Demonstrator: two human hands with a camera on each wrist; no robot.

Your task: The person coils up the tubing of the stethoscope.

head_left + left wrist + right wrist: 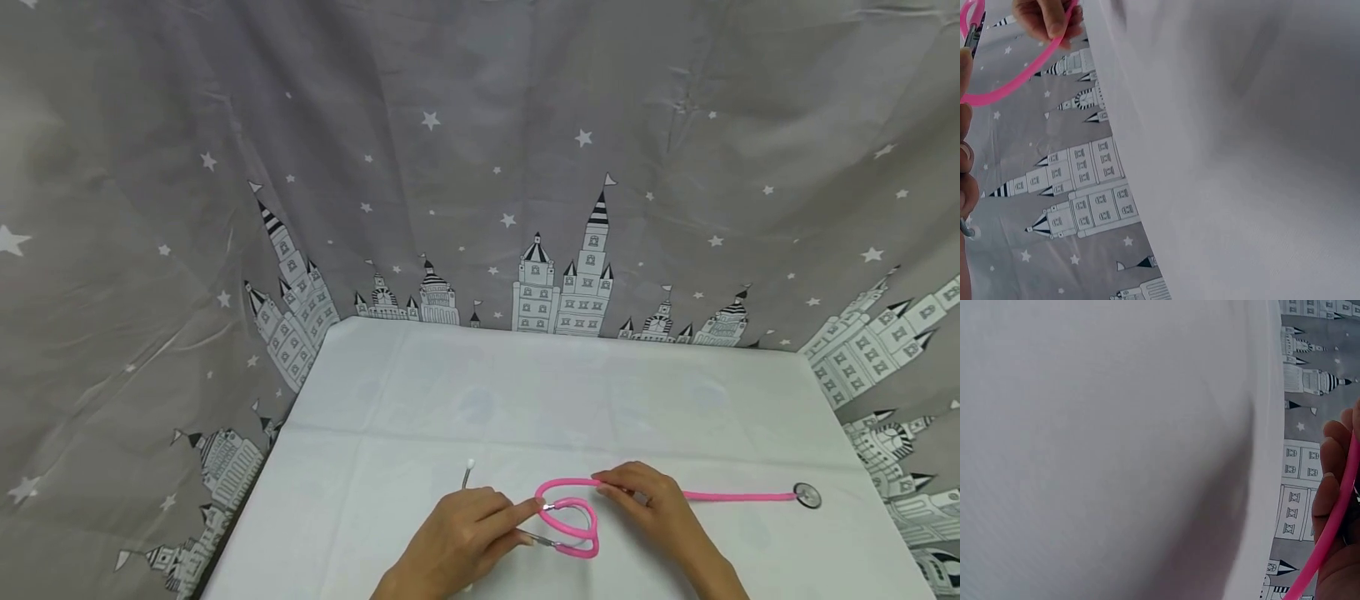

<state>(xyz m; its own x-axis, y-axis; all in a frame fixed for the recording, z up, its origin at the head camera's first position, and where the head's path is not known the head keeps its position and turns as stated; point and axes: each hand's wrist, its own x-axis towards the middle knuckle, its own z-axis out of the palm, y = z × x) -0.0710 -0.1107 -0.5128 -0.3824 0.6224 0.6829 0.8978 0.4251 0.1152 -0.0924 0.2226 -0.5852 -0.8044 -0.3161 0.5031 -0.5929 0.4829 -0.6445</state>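
Note:
A stethoscope with pink tubing [738, 497] lies across the white table, its round chest piece [807, 495] at the right. Near the middle the tubing bends into a small loop [596, 529]. My left hand [467, 535] holds the metal ear tubes [540, 538] beside the loop, its index finger reaching to a metal joint. One white ear tip [470, 463] sticks out beyond that hand; the other ear tip is mostly hidden. Between thumb and fingers, my right hand [660, 504] pinches the tubing right of the loop. In the right wrist view, pink tubing [1329, 534] runs along that hand.
White cloth covers the table [420, 383]. Behind it and along both sides hangs a grey curtain [465, 150] printed with stars and castles. The table's left edge slants down toward the front.

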